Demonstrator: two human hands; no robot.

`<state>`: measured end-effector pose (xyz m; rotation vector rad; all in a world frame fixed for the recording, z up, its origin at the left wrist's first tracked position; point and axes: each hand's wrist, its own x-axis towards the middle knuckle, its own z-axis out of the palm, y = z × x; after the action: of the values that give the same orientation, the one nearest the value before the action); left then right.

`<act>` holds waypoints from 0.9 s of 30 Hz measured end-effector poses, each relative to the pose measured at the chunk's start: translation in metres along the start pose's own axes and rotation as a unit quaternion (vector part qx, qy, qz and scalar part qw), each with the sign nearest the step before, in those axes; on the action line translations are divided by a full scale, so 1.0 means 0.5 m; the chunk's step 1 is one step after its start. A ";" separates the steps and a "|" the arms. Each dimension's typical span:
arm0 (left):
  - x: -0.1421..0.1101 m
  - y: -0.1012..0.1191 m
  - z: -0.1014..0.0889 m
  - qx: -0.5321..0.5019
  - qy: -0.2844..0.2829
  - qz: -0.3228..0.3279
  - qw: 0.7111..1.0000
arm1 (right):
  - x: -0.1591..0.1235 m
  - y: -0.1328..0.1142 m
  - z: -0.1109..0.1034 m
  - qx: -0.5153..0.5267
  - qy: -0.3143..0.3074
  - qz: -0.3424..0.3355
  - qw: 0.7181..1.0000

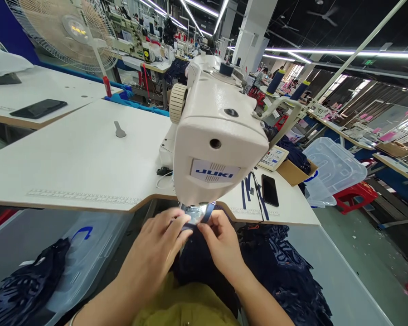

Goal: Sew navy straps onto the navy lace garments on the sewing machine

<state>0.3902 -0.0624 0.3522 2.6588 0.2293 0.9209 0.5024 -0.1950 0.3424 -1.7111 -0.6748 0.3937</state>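
Both hands are at the near end of a cream JUKI sewing machine (221,140), just under its head. Between my fingertips a narrow navy strap (208,212) runs beside the lit metal sewing bed (194,212). My left hand (165,235) has its thumb and fingers pinched on the strap's left part. With thumb against curled fingers, my right hand (221,240) grips the strap's right part. The needle and presser foot are hidden behind the machine head. Dark navy cloth hangs below the hands.
A clear bin (98,253) with patterned navy garments (37,276) stands at lower left. More navy garments (285,271) lie at lower right. On the table are a black phone (269,190), loose navy strips (247,188) and a small metal plate (119,130). A large fan (71,31) stands behind.
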 end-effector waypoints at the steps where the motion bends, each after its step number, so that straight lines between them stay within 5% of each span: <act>1: 0.000 -0.004 0.003 0.039 0.024 0.038 0.998 | 0.006 0.002 0.004 -0.028 0.019 -0.014 0.999; 4: -0.014 -0.016 0.021 0.077 0.021 0.165 0.983 | 0.014 0.013 0.015 -0.067 0.050 -0.048 0.995; 7: -0.034 -0.032 0.041 0.078 -0.017 0.222 0.972 | 0.016 0.020 0.019 -0.036 0.049 -0.038 0.997; 14: -0.044 -0.051 0.054 0.061 -0.081 0.169 0.980 | 0.050 0.026 0.012 0.154 -0.023 0.060 0.986; 18: -0.046 -0.044 0.058 0.051 -0.058 0.130 0.989 | 0.069 0.034 -0.003 0.097 -0.026 0.034 0.994; 27: -0.022 -0.028 0.052 0.057 -0.005 0.147 0.987 | 0.100 0.032 -0.010 -0.066 0.013 -0.023 0.997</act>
<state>0.3971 -0.0583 0.3219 2.8533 -0.1220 1.0084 0.5477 -0.1698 0.3327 -1.8183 -0.7334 0.2996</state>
